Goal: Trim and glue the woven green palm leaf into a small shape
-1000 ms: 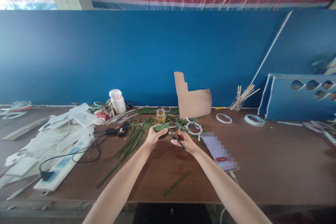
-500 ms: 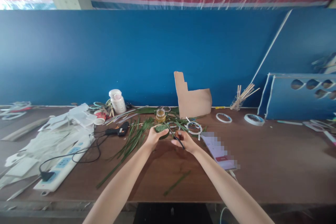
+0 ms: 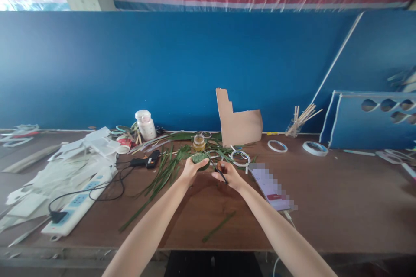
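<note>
My left hand (image 3: 188,172) is closed around a small round green piece (image 3: 200,162), which looks leaf-covered, with the thumb along its near side. A slim dark stick-like tool (image 3: 222,176) sits between the fingers of my right hand (image 3: 232,175). Its far tip reaches up and left toward the right side of the green piece; whether they touch I cannot tell. Just beyond my hands stands a small glass jar of amber contents (image 3: 199,143). Green leaf strips (image 3: 164,171) lie left of my left hand, and a white ring (image 3: 240,159) lies beyond my right hand.
A glue gun (image 3: 147,160), a white power strip (image 3: 79,203) and white scraps (image 3: 55,173) are on the left. Cardboard (image 3: 242,125) leans against the blue wall. To the right lie a phone (image 3: 271,188), a tape roll (image 3: 314,148) and wooden sticks (image 3: 303,119) in a holder.
The view has shifted very slightly. Both hands keep almost the same place and grip, and the green piece appears tilted a little differently.
</note>
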Tool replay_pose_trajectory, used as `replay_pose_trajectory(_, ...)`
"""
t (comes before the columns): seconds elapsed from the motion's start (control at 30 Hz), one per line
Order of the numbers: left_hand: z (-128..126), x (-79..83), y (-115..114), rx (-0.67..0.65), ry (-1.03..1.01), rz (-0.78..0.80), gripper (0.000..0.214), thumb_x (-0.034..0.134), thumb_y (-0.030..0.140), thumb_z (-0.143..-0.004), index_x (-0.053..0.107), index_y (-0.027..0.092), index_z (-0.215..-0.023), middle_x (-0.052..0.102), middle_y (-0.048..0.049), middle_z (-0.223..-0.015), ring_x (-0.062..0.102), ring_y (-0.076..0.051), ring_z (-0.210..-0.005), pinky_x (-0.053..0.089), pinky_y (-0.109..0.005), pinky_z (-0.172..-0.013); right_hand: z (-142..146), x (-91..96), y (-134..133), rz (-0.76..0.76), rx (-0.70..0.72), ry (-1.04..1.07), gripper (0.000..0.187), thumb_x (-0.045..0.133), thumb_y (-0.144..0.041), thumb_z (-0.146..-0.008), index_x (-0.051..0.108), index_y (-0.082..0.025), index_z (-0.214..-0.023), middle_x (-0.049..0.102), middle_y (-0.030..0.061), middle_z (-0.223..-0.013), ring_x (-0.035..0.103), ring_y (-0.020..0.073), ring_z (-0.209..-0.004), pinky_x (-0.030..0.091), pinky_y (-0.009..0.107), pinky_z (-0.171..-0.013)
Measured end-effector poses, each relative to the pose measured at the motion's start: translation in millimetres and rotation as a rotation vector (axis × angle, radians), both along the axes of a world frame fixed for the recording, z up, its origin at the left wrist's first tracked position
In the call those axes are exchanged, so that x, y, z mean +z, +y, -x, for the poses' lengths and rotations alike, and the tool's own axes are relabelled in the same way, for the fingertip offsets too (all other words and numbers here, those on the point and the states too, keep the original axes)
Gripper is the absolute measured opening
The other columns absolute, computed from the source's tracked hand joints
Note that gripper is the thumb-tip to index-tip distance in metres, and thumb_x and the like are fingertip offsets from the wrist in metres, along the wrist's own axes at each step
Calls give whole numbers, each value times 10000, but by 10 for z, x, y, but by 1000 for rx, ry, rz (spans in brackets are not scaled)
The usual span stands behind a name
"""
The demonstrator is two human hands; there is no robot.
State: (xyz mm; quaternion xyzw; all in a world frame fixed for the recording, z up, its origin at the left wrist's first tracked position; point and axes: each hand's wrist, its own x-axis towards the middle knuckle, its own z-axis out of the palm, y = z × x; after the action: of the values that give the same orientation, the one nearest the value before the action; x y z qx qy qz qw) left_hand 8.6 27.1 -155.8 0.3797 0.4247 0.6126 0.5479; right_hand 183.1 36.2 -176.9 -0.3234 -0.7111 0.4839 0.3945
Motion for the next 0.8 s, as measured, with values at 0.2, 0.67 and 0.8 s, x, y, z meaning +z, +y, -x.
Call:
replay_pose_trajectory(0.2,27,-25,27,10,-28,48,365,839,367,-459,658,117,-654,673,-36,-630,603,-145,-561,450,-253,-577,47,-45,-5,-20,-63,-11,359,667,-389,-661,373,-191,-604,328,-69,-558,305,78,-537,262,220,-509)
replay_pose_trajectory(0.67,34,-39,52,-5,-44,3,359,842,324,-477,673,113,-712,692,-38,-656,622,-147,-571,479,-255,-585,27,-61,-2,-28,-22,-38,349,648,-408,-696,384,-189,-633,358,-58,-586,341,85,-558,282,218,-527)
replay_pose_trajectory(0.8,27,-50,48,11,-21,-1,366,837,333,-486,679,113,-732,695,-40,-664,625,-152,-581,480,-259,-593,32,-66,5,-35,-32,-31,345,656,-382,-686,375,-191,-628,346,-63,-573,328,81,-547,270,219,-519)
